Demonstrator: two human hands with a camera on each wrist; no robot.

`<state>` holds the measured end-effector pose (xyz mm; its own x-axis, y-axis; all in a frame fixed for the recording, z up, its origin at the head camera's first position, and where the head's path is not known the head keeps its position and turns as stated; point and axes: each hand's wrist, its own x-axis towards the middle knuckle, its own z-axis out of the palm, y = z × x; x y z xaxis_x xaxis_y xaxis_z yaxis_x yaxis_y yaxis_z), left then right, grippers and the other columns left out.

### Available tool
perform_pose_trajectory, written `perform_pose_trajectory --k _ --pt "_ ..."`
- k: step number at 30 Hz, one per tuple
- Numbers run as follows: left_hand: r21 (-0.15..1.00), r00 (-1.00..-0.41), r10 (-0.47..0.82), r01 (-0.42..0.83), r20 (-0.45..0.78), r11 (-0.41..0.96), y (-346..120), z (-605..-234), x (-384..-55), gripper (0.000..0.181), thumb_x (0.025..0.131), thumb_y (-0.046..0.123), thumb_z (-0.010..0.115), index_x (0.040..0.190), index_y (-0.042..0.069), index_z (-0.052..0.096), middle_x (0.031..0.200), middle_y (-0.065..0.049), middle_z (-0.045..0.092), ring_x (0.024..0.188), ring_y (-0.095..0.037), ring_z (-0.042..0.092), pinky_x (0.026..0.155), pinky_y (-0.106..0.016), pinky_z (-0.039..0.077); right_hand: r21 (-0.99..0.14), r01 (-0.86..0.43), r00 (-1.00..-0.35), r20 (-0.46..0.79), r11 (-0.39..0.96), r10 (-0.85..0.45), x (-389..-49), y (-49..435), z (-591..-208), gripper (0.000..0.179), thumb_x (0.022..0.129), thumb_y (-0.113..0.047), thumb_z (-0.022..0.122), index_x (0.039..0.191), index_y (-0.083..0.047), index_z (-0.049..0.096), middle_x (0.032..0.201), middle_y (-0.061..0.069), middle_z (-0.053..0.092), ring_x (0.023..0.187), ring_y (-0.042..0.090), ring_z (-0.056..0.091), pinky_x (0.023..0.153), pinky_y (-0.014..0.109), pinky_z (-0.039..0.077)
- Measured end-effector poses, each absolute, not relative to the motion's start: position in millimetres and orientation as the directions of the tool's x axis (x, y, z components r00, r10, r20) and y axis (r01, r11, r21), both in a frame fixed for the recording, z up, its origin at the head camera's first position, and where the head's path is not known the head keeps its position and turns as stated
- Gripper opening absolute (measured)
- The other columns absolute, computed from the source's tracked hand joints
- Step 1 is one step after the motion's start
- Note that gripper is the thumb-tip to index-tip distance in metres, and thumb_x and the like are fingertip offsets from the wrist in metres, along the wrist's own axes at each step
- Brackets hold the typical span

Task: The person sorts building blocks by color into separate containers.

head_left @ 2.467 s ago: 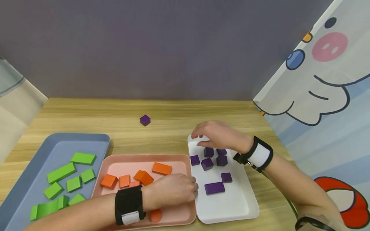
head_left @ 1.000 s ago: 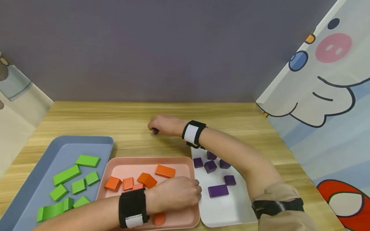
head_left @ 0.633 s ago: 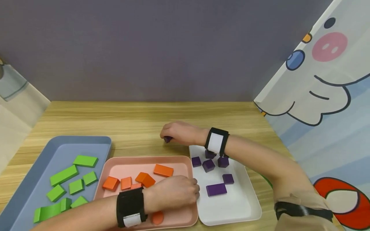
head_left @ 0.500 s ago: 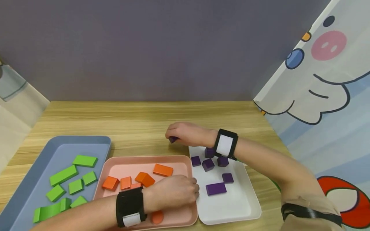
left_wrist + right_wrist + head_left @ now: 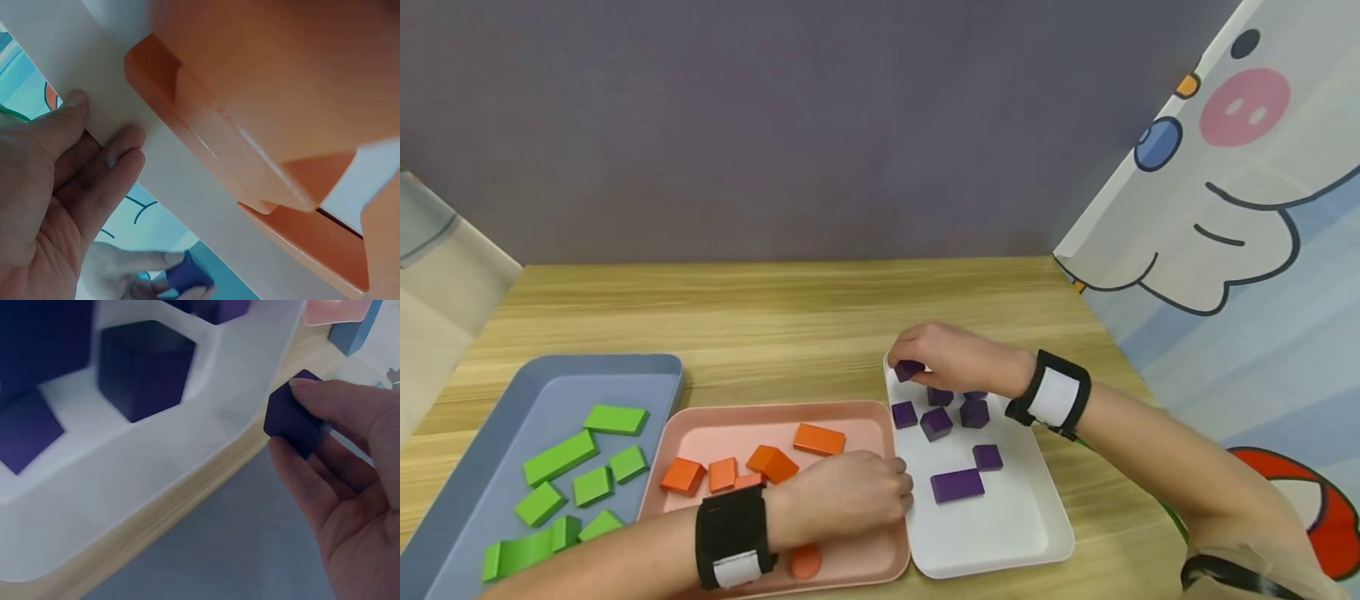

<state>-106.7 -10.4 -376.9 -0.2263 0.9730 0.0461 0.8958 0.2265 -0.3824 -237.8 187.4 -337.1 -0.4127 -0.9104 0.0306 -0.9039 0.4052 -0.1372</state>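
My right hand (image 5: pixel 962 360) pinches a purple cube (image 5: pixel 907 371) between thumb and fingers, over the far left corner of the white tray (image 5: pixel 1000 537). In the right wrist view the same cube (image 5: pixel 292 415) shows between thumb and fingertips, just beyond the tray's rim. Inside that tray lie several other purple cubes (image 5: pixel 936 424) and a longer purple block (image 5: pixel 957 486). My left hand (image 5: pixel 842 497) is over the right side of the pink tray (image 5: pixel 876 425). The left wrist view shows that hand (image 5: pixel 47 200) with loosely bent fingers and nothing in them.
Orange blocks (image 5: pixel 820 439) lie in the pink tray, with a round orange piece (image 5: pixel 806 562) near the left wrist. At the left, a blue tray (image 5: pixel 561 392) holds several green blocks (image 5: pixel 560 458). A grey panel (image 5: pixel 790 133) rises behind the wooden table (image 5: pixel 760 333).
My right hand reached to the table's back, took hold of the lone purple cube there, and carried it right to the white tray's far corner. The left hand has stayed put.
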Motion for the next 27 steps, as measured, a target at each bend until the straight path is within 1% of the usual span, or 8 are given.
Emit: perform_pose_trajectory --k 4,8,20,23,27 --pt "-0.388 -0.219 0.974 0.895 0.051 0.221 -12 -379 -109 0.014 0.09 0.021 0.064 0.086 0.034 0.067 0.08 0.017 0.06 0.073 -0.002 0.051 0.055 -0.014 0.037 -0.153 -0.88 -0.45 -0.04 0.45 -0.892 -240 193 -347 0.02 0.085 -0.008 0.074 0.104 -0.012 0.07 0.101 -0.002 0.071 0.093 0.011 0.065 0.08 0.029 0.055" --pt "-0.352 -0.224 0.973 0.908 0.047 0.226 -13 -379 -111 0.013 0.09 0.021 0.065 0.086 0.032 0.067 0.08 0.016 0.061 0.072 -0.002 0.051 0.055 -0.014 0.036 -0.177 -0.866 -0.461 -0.083 0.468 -0.884 -243 196 -360 0.019 0.086 -0.008 0.074 0.103 -0.013 0.07 0.102 -0.003 0.071 0.093 0.01 0.065 0.081 0.029 0.055" --pt "-0.371 -0.197 0.979 0.906 0.054 0.203 -16 -380 -115 0.014 0.091 0.021 0.064 0.086 0.033 0.068 0.08 0.017 0.06 0.073 -0.001 0.051 0.055 -0.013 0.036 -0.192 -0.856 -0.474 -0.078 0.48 -0.877 -247 196 -382 0.015 0.086 -0.01 0.075 0.099 -0.016 0.07 0.096 -0.006 0.07 0.089 0.009 0.065 0.08 0.029 0.054" --pt "-0.379 -0.194 0.98 0.904 0.055 0.2 -17 -380 -116 0.013 0.091 0.022 0.064 0.086 0.033 0.068 0.079 0.017 0.06 0.072 -0.001 0.051 0.055 -0.013 0.035 -0.196 -0.849 -0.485 -0.077 0.49 -0.871 -246 195 -384 0.016 0.086 -0.01 0.075 0.1 -0.017 0.07 0.097 -0.006 0.071 0.091 0.009 0.065 0.081 0.029 0.054" --pt "-0.42 -0.188 0.981 0.887 0.053 0.193 -19 -380 -118 0.013 0.091 0.022 0.064 0.087 0.034 0.068 0.079 0.017 0.061 0.072 -0.001 0.052 0.054 -0.013 0.036 -0.196 -0.84 -0.503 -0.07 0.506 -0.862 -247 193 -386 0.019 0.085 -0.01 0.075 0.102 -0.016 0.07 0.099 -0.005 0.07 0.093 0.009 0.065 0.083 0.03 0.055"
